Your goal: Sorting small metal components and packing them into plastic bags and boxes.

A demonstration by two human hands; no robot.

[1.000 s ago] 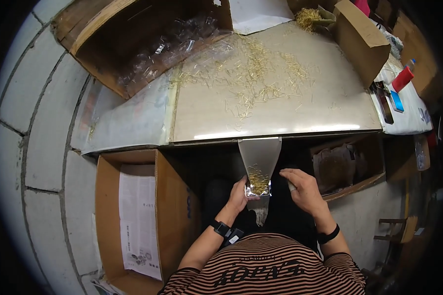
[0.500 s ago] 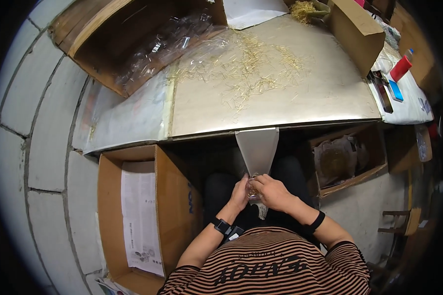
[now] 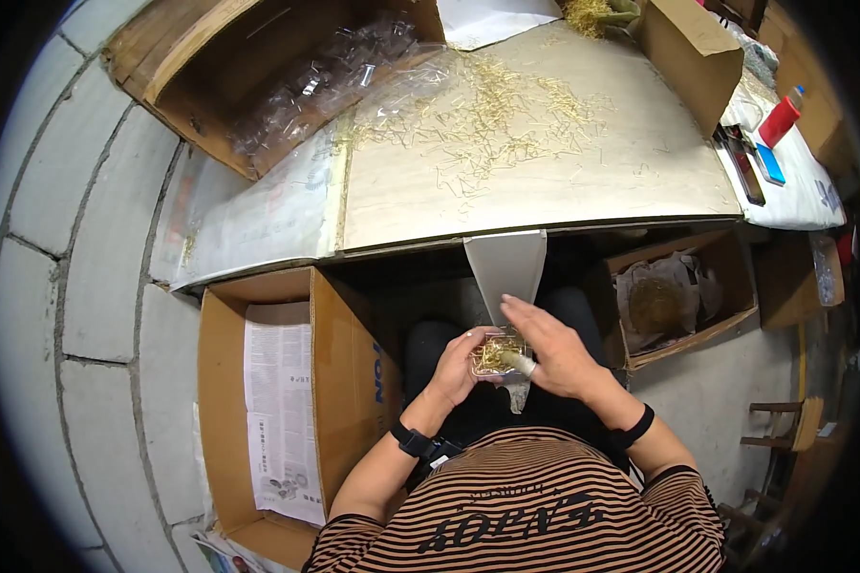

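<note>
My left hand (image 3: 456, 370) grips a small clear plastic box (image 3: 495, 356) above my lap, its fingers around the box's left side. The box is filled with thin gold-coloured metal pins. Over the box's right side is my right hand (image 3: 566, 355), its fingers stretched out flat and its wrapped thumb lying at the pins. Just beyond the hands, a pale grey chute (image 3: 506, 272) slopes down from the table's front edge; its lower end is hidden by my right hand. Many loose gold pins (image 3: 506, 119) lie scattered over the tabletop (image 3: 631, 191).
An open cardboard box (image 3: 196, 124) of clear plastic cases stands at the far left. Below it, a carton (image 3: 344, 382) holds a printed sheet. Under the table at right is a paper-lined box (image 3: 683, 339). A red bottle (image 3: 780, 119) and a blue object (image 3: 769, 164) lie at the far right.
My right hand has lifted its fingers from the box and straightened them. The box has tilted so that its pins show. The view has shifted slightly.
</note>
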